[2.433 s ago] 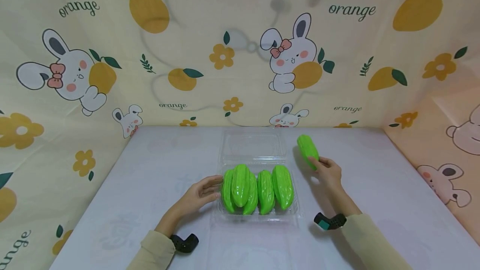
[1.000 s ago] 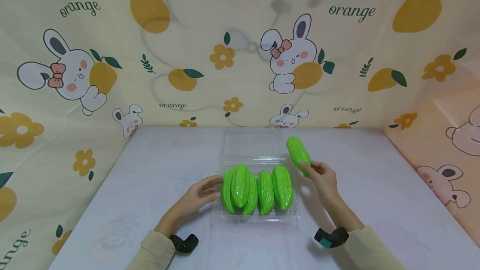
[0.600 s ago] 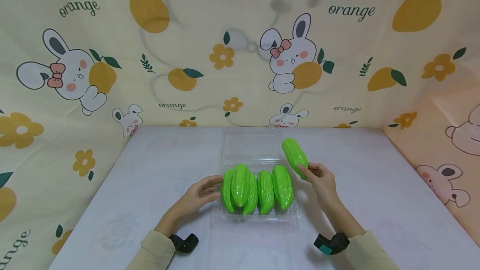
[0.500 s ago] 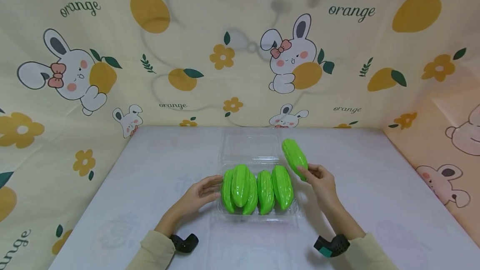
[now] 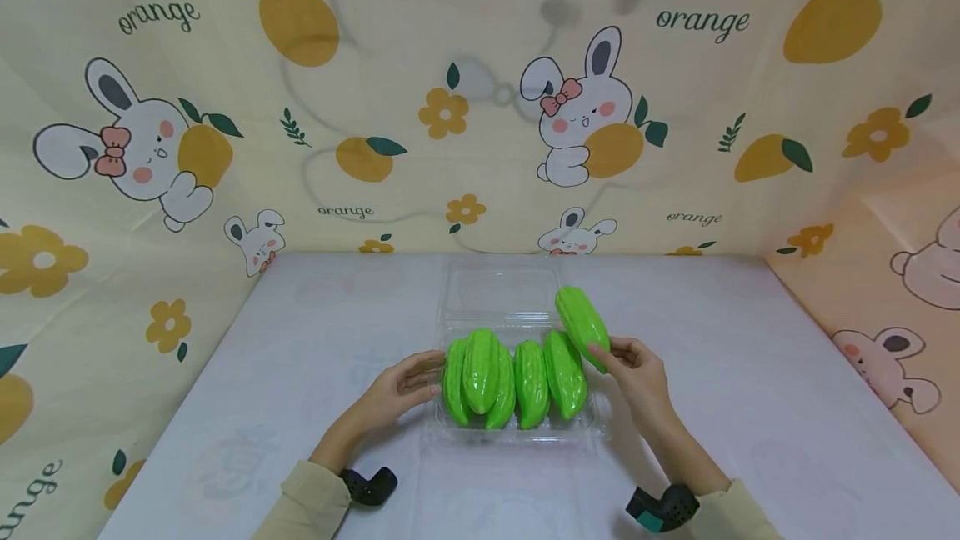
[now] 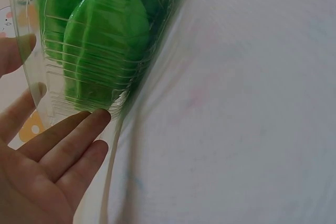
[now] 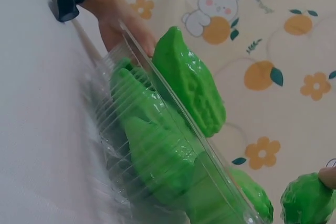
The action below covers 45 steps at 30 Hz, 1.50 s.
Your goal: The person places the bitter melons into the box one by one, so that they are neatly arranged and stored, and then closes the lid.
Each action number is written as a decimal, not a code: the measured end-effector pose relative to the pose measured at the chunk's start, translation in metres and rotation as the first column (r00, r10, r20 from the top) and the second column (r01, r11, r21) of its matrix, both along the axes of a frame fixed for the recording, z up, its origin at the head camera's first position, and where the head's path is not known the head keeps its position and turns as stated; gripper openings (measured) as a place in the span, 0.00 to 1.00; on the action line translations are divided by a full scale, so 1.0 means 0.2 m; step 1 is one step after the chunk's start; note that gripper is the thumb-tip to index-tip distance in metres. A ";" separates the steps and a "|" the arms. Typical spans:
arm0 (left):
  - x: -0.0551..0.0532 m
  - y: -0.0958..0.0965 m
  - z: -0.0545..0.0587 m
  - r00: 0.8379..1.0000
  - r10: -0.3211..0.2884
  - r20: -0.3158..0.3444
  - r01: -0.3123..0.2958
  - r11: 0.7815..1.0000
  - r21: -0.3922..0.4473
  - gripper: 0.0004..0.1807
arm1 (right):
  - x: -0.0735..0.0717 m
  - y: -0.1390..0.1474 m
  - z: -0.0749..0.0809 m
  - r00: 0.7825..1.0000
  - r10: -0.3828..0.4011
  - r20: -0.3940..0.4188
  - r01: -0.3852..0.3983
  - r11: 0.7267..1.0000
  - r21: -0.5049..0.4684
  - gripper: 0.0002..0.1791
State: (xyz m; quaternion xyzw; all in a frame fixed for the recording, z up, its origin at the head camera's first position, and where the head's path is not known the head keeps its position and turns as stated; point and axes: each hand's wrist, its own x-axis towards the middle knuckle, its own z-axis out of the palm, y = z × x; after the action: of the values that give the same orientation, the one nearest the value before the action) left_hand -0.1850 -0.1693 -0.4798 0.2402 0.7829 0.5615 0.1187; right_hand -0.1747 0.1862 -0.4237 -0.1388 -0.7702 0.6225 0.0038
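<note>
Over the right edge of a clear plastic clamshell box (image 5: 517, 435), my right hand (image 5: 637, 377) pinches a glossy, ridged green bitter melon (image 5: 581, 323) by its near end. The melon is tilted, its far end pointing up and left. Several similar bitter melons (image 5: 532, 386) lie in the box, one stacked on top at the left. My left hand (image 5: 401, 386) rests at the box's left side; the left wrist view shows relaxed fingers (image 6: 79, 145) touching the outside of the ribbed wall. Part of the held melon (image 7: 307, 200) and a fingertip appear at the right wrist view's edge.
The box's hinged lid (image 5: 504, 290) lies folded back behind it on the white table (image 5: 337, 307). A patterned cloth backdrop (image 5: 465, 23) rises at the table's back and sides. A black wrist camera (image 5: 367, 486) is strapped on each arm.
My right hand has brought the held bitter melon left and toward me, from beside the box to over its right edge. The left hand and the boxed melons have stayed put.
</note>
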 end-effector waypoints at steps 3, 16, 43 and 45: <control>0.00 0.00 0.00 1.000 -0.006 0.006 0.005 1.000 0.009 0.32 | 0.01 -0.01 0.00 1.000 -0.004 -0.022 0.005 0.999 0.034 0.26; 0.00 0.00 0.01 1.000 -0.002 0.005 0.002 1.000 0.008 0.32 | 0.04 -0.04 0.02 0.995 0.020 -0.099 -0.009 0.994 0.109 0.25; 0.00 0.01 0.01 1.000 0.000 0.014 0.000 1.000 0.001 0.32 | 0.09 -0.17 0.01 0.967 0.143 -0.209 -0.099 0.973 0.206 0.18; 0.00 0.00 0.01 1.000 0.001 0.017 -0.001 1.000 0.006 0.32 | 0.09 -0.18 0.01 0.968 0.147 -0.205 -0.101 0.971 0.216 0.18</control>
State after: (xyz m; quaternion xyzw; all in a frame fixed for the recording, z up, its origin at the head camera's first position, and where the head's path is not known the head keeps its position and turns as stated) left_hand -0.1843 -0.1685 -0.4786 0.2352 0.7802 0.5661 0.1243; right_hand -0.1569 0.1509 -0.4216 -0.0193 -0.8318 0.5510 0.0640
